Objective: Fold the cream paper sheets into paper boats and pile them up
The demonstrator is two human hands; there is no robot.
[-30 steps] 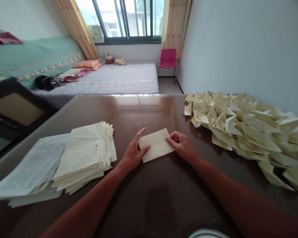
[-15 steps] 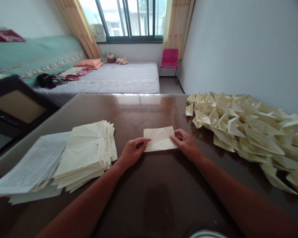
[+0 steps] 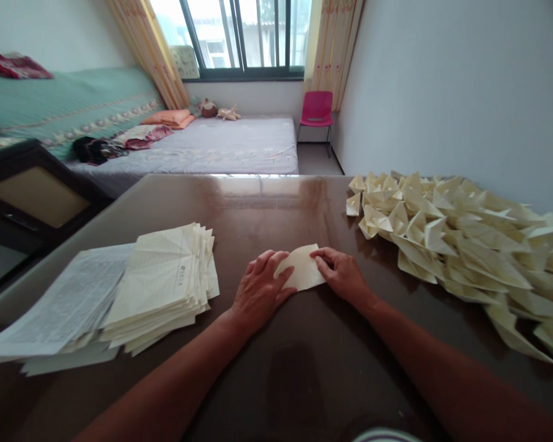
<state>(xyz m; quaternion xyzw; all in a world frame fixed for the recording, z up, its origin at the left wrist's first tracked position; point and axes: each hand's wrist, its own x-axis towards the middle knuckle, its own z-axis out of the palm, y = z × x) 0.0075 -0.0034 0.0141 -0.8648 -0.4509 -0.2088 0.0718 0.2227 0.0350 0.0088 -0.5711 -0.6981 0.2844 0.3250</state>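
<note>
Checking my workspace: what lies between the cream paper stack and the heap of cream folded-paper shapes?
In the head view: left hand, small cream folded paper and right hand, with glossy brown tabletop around them.

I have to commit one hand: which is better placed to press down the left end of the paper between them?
Probably the left hand: it lies over that end of the paper. The right hand holds the opposite end, so it seems better placed to steady it.

held paper (image 3: 305,271): 1 | paper stacks (image 3: 156,273): 2 | folded shapes (image 3: 472,248): uncountable | chair (image 3: 317,109): 1 | curtains (image 3: 332,55): 2 | clock (image 3: 183,62): 1
</note>
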